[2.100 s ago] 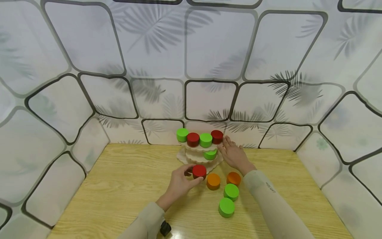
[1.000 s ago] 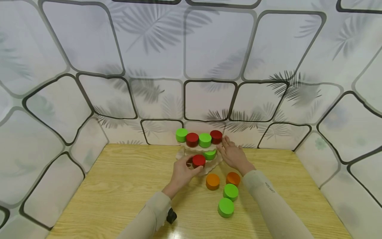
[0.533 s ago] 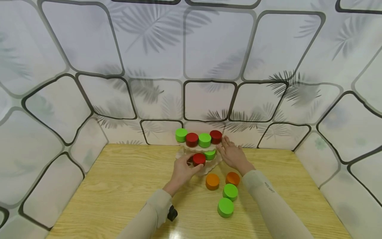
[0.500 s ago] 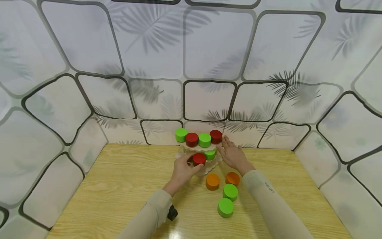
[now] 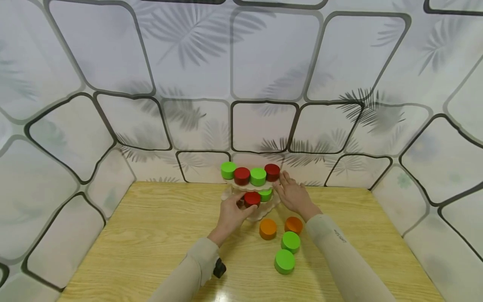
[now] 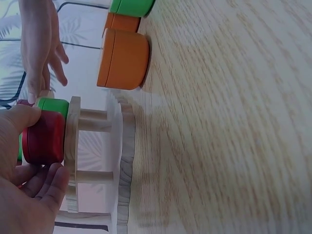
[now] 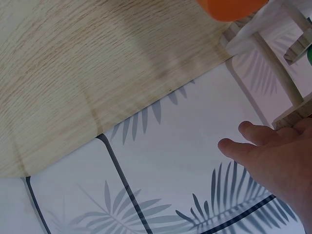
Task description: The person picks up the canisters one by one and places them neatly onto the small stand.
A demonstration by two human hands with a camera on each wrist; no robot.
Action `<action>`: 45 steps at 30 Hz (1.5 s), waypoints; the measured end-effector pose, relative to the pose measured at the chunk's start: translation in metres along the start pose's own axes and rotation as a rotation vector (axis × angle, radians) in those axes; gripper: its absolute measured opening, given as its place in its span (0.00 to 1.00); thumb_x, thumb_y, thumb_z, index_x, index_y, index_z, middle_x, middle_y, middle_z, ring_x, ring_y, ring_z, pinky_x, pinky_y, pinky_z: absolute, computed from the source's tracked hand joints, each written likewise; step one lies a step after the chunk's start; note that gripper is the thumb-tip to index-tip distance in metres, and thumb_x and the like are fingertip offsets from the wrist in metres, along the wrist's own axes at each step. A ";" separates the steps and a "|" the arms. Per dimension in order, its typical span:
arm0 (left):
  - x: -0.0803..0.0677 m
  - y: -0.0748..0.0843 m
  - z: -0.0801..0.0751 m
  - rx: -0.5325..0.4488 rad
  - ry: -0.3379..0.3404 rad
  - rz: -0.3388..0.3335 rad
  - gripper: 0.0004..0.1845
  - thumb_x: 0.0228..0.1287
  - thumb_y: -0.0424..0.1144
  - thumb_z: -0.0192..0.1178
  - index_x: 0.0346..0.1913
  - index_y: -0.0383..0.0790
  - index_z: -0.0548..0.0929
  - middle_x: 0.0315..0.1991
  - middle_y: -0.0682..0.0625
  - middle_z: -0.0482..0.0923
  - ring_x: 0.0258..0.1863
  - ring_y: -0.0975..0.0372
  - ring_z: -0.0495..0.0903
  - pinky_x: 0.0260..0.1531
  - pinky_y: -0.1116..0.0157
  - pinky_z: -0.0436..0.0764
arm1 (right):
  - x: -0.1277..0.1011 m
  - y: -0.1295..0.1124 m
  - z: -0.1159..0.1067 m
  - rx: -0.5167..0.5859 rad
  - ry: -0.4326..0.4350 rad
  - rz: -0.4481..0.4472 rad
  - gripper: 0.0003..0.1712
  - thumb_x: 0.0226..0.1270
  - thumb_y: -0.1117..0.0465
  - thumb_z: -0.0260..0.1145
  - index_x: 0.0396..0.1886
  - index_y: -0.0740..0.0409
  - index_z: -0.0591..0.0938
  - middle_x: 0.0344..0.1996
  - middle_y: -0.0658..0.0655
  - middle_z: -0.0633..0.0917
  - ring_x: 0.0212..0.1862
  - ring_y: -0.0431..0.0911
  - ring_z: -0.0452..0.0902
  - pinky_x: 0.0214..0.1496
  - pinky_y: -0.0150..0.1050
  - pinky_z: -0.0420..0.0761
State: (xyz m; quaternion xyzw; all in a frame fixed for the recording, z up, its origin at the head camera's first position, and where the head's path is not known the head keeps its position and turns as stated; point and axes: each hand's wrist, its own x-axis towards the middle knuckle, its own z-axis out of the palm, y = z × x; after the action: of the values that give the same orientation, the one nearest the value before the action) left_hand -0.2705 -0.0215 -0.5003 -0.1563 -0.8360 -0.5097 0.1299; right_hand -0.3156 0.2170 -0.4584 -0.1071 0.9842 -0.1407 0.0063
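In the head view a tiered wooden stand [image 5: 268, 208] with wavy edges stands against the back wall. My left hand [image 5: 231, 214] grips a red round tin [image 5: 252, 199] between thumb and fingers at its middle tier. In the left wrist view, this tin's base is right at the tier, beside a green tin [image 6: 56, 105]. The top tier bears a green tin [image 5: 228, 170], a red tin [image 5: 242, 175], another green tin [image 5: 258, 176] and another red tin [image 5: 272, 172]. My right hand [image 5: 295, 195], fingers extended, touches the top tier's right side.
In front of the stand, on the wooden table [image 5: 151, 235], are two orange tins, one nearer [image 5: 268, 229] and one to its right [image 5: 293, 225]. Two green tins, one behind [image 5: 291, 242] and one in front [image 5: 284, 261], lie closer to me. Patterned cloth walls [image 5: 271, 126] enclose the table.
My left hand has carried the red tin away from me, from in front of the stand to the middle tier beside the green tin. The right hand has kept its place at the top tier.
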 end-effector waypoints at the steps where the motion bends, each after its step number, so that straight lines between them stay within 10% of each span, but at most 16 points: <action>1: 0.000 0.000 0.000 0.000 0.001 -0.001 0.24 0.60 0.41 0.78 0.58 0.35 0.88 0.41 0.44 0.88 0.37 0.55 0.84 0.34 0.72 0.79 | 0.000 0.000 0.000 0.001 0.001 0.000 0.42 0.89 0.39 0.36 0.85 0.66 0.52 0.85 0.67 0.51 0.80 0.70 0.57 0.78 0.76 0.55; 30: 0.009 -0.003 0.009 0.058 0.123 0.010 0.25 0.56 0.42 0.82 0.54 0.32 0.90 0.40 0.42 0.90 0.34 0.56 0.84 0.32 0.72 0.79 | 0.001 0.001 0.002 -0.004 0.003 0.003 0.42 0.89 0.39 0.36 0.85 0.66 0.52 0.85 0.67 0.51 0.80 0.70 0.58 0.78 0.75 0.55; 45: 0.012 -0.002 0.014 0.058 0.155 0.004 0.17 0.55 0.43 0.82 0.36 0.31 0.90 0.27 0.41 0.83 0.28 0.58 0.77 0.29 0.73 0.72 | 0.001 0.001 0.001 -0.004 -0.002 0.001 0.42 0.89 0.39 0.36 0.85 0.66 0.51 0.85 0.67 0.50 0.80 0.70 0.57 0.78 0.75 0.55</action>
State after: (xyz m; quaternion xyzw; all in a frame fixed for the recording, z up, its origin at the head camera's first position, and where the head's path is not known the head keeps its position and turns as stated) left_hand -0.2836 -0.0085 -0.5038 -0.1144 -0.8375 -0.4957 0.1997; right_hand -0.3164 0.2170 -0.4599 -0.1066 0.9846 -0.1387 0.0073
